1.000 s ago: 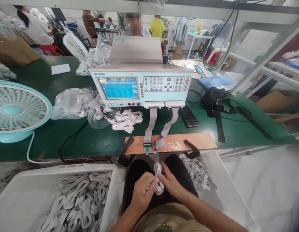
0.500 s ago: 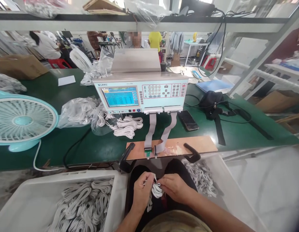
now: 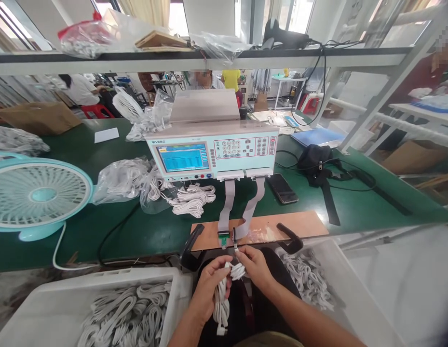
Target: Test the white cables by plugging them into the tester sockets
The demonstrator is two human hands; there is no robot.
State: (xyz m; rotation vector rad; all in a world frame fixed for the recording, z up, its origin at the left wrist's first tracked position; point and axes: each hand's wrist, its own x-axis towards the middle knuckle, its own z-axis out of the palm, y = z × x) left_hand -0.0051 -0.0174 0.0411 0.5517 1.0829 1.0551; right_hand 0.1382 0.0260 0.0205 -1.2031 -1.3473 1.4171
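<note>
A bundle of white cable [image 3: 221, 303] hangs from my left hand [image 3: 209, 284], whose fingers are closed around it. My right hand [image 3: 258, 267] pinches one end of the cable, with its connector up against the right-hand test socket at the end of a grey ribbon cable [image 3: 250, 212]. Whether the plug is fully seated I cannot tell. Beside it, a small green circuit board [image 3: 224, 239] ends the other ribbon cable [image 3: 228, 202]. Both ribbons run down from a bench tester [image 3: 212, 149] with a lit blue screen and cross a copper-coloured board [image 3: 263, 229].
White bins of coiled cables stand at left [image 3: 129, 313] and right [image 3: 306, 277]. Black clamps [image 3: 192, 248] [image 3: 291, 238] grip the board. On the green table are a fan [image 3: 43, 193], bagged cables [image 3: 122, 178], a phone [image 3: 282, 189] and a black bag [image 3: 316, 161]. People work beyond.
My right hand has moved forward from above my lap to the test socket with the cable end. My left hand now lets the bundle hang lower. The view has tilted up slightly.
</note>
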